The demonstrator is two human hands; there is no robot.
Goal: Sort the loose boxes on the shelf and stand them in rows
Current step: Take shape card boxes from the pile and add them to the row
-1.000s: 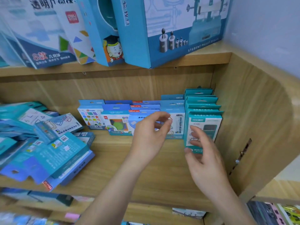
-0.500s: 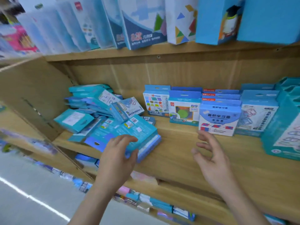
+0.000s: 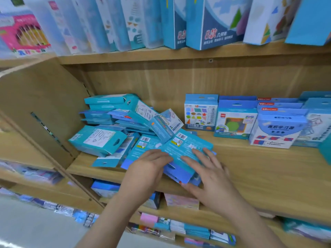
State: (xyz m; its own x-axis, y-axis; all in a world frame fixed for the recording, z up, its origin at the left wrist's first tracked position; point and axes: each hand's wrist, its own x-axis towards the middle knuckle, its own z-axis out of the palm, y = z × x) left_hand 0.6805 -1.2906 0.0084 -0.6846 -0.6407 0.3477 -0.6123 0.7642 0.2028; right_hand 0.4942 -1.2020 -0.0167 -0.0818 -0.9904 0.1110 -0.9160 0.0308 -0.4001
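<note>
A loose pile of flat blue and teal boxes [image 3: 111, 133] lies on the left half of the wooden shelf [image 3: 250, 169]. At the pile's near edge, two flat blue boxes lie with their barcoded backs up. My left hand [image 3: 148, 169] rests with bent fingers on the left flat box [image 3: 143, 149], its thumb hidden. My right hand [image 3: 207, 174] lies with spread fingers on the right flat box [image 3: 186, 145], and its thumb sits at the box's near edge. To the right, boxes stand in rows [image 3: 236, 120], facing forward.
The shelf's left side panel [image 3: 41, 111] stands close to the pile. Tall boxes [image 3: 211, 22] fill the shelf above and overhang its edge. More goods sit on the lower shelves [image 3: 180, 201]. Bare wood shows in front of the standing rows.
My view swung left from the standing rows to the loose pile. Both hands moved left and forward, from hovering in the air to lying on the flat blue boxes at the pile's front.
</note>
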